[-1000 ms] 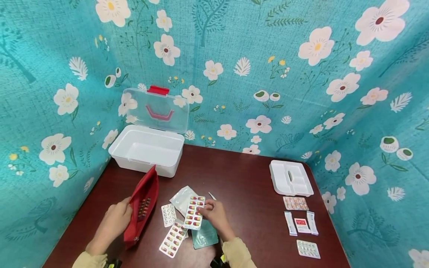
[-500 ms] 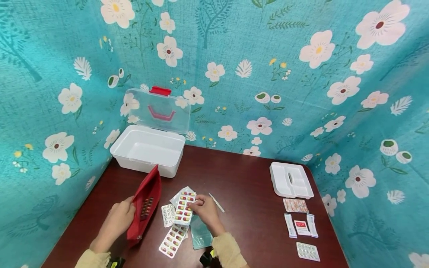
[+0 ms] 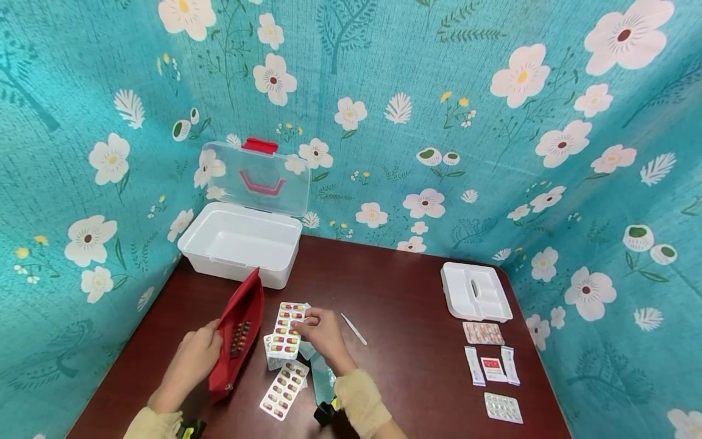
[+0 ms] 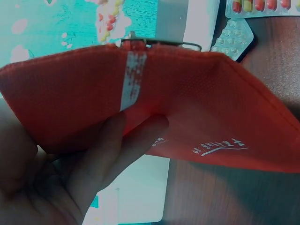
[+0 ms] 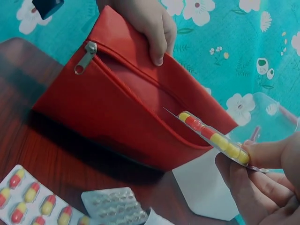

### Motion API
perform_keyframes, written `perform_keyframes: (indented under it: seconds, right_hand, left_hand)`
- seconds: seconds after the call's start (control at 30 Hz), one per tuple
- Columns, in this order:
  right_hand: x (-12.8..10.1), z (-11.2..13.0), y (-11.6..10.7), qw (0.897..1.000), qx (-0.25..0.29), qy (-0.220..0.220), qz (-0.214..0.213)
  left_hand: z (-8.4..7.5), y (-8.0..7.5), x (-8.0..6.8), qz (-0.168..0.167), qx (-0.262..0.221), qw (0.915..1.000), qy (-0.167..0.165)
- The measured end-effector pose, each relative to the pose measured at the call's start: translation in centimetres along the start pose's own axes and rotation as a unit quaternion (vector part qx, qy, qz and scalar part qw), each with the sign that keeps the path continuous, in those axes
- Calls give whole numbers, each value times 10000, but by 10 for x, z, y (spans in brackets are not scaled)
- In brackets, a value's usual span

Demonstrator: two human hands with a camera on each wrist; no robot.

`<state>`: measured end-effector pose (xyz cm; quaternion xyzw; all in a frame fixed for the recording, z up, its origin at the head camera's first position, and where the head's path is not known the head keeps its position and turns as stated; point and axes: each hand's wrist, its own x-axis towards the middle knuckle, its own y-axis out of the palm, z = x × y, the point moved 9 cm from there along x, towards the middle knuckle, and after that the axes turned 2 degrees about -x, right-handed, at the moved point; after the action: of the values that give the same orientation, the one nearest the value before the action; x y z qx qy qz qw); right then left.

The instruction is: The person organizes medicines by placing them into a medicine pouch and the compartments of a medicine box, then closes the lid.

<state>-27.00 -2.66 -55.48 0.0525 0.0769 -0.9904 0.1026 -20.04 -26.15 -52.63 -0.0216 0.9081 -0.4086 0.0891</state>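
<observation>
My left hand (image 3: 192,360) grips a red zip pouch (image 3: 222,372) by its edge and keeps its mouth spread. The zip is undone in the right wrist view, with the metal puller (image 5: 85,58) hanging at one end. Capsule packs (image 3: 239,339) show inside the pouch in the head view. Between the right hand's (image 3: 325,335) thumb and fingers is a blister pack of red-and-yellow capsules (image 3: 285,330), close to the pouch's opening. Below it on the table lie a similar capsule pack (image 3: 284,390), a partly covered pack of round tablets (image 3: 274,363) and a green sachet (image 3: 323,381).
Behind the pouch stands a white box (image 3: 241,244) with its clear lid (image 3: 258,177) raised. A thin white stick (image 3: 354,329) lies right of the hand. Farther right are a white tray (image 3: 460,292), an orange blister pack (image 3: 482,333), small packets (image 3: 493,369) and another blister pack (image 3: 503,408).
My right hand has carried the capsule blister pack leftward and slightly away from me, nearer the pouch. The thin white stick has come into fuller view. My left hand keeps its grip on the pouch.
</observation>
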Motion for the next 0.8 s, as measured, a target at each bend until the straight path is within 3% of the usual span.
perform_keyframes:
  seconds: [0.27, 0.8]
  right_hand:
    - [6, 13, 17, 9999, -110, 7, 127]
    - [21, 11, 31, 9991, -420, -73, 79]
  left_hand:
    - [1, -1, 0, -68, 33, 10000, 23]
    - [-1, 1, -1, -85, -137, 9999, -4]
